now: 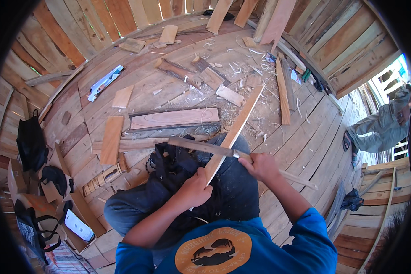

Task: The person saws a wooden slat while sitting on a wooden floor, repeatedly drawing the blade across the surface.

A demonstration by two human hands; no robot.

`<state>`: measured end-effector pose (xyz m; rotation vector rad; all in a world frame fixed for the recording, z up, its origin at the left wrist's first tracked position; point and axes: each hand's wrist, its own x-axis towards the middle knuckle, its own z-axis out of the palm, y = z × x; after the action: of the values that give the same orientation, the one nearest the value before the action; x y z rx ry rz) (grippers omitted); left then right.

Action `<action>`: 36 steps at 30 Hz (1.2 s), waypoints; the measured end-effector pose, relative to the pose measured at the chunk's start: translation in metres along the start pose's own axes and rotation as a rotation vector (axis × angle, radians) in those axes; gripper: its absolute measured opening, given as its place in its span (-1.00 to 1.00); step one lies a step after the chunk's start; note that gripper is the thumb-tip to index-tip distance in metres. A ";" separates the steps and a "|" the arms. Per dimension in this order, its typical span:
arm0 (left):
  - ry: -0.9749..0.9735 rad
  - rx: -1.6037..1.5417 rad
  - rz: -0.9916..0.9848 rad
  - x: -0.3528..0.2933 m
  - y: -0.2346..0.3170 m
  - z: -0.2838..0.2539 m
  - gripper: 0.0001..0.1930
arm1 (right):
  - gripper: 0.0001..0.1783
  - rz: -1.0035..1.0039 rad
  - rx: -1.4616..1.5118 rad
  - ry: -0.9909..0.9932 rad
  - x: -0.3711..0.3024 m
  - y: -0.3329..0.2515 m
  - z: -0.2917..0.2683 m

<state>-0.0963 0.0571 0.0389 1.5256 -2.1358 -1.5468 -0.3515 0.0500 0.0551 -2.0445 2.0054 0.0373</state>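
My left hand (197,188) is closed round the lower part of a long, narrow wooden strip (239,125), which slants from my lap up to the right. My right hand (262,166) grips a long-handled knife (194,145) just behind its metal collar. Its broad, dark blade points left and crosses the strip above my left hand; whether it is cutting in, I cannot tell. The pale wooden handle runs back under my right forearm. Dark cloth (169,162) lies bunched over my lap, partly hidden by the blade.
Boards, including a reddish plank (174,118) and a short board (111,140), lie ahead among wood shavings (255,68). A split log piece (106,177) is by my left knee. Cardboard boxes (80,214) and a black bag (32,141) stand left. Another person (381,125) is at right.
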 end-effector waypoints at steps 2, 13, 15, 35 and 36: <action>0.028 0.048 0.013 -0.001 -0.003 0.005 -0.63 | -0.25 -0.029 0.010 -0.071 -0.009 -0.013 0.002; -0.003 0.000 0.025 0.000 -0.002 0.002 -0.64 | -0.21 0.185 -0.009 -0.056 0.008 0.025 -0.006; -0.016 0.000 0.015 -0.002 -0.003 0.001 -0.64 | -0.22 0.028 0.073 -0.068 0.001 0.008 0.010; 0.007 -0.009 0.049 0.005 -0.003 0.002 -0.61 | -0.21 0.055 -0.112 0.066 0.029 0.049 -0.003; 0.001 -0.011 0.034 0.005 -0.003 0.002 -0.61 | -0.20 0.041 -0.094 0.023 0.027 0.042 -0.003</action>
<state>-0.0978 0.0552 0.0332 1.4784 -2.1373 -1.5441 -0.3928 0.0226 0.0448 -2.0685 2.0971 0.1190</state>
